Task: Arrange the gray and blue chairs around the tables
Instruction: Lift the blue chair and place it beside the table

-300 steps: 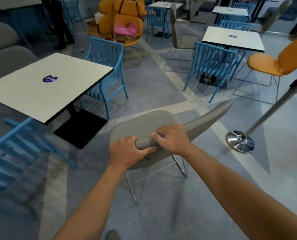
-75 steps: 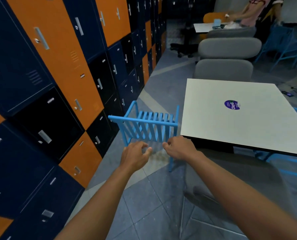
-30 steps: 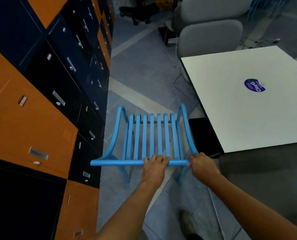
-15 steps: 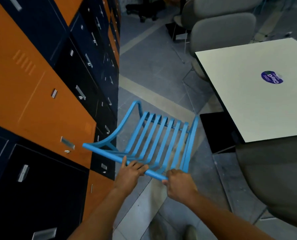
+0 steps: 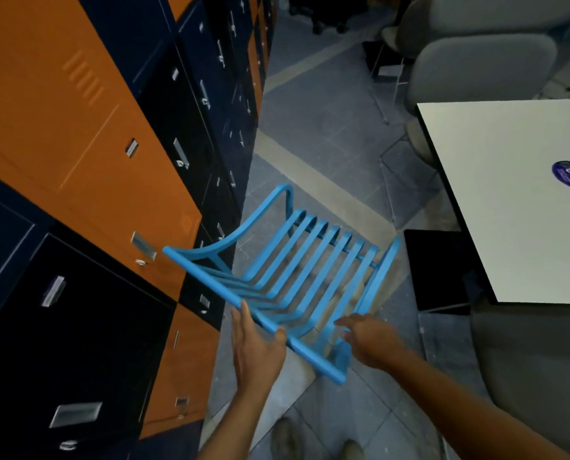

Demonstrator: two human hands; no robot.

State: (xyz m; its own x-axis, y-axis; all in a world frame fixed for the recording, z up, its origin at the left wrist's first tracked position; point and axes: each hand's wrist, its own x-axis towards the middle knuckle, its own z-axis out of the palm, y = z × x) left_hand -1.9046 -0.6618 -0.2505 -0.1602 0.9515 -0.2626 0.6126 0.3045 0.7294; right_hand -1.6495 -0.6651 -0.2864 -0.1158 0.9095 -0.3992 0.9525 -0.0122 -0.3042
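A blue slatted chair [image 5: 310,260] stands askew between the lockers and the white table [image 5: 509,200], its back rail towards me. My left hand [image 5: 255,346] lies flat against that rail, fingers stretched out and thumb beside it, not wrapped round. My right hand [image 5: 371,340] hovers at the rail's right end with its fingers spread, holding nothing. A gray chair [image 5: 536,366] sits at the table's near side, lower right. Two more gray chairs [image 5: 483,71] stand at the table's far side.
A wall of orange and dark blue lockers [image 5: 87,134] runs close along the left. The table's black base plate [image 5: 436,267] lies on the floor just right of the blue chair. My shoes [image 5: 287,439] show at the bottom edge. A tiled aisle runs ahead.
Both hands gripped the blue chair's back rail half a second ago; now their fingers have opened off it. The chair has turned further, its right end swung towards me.
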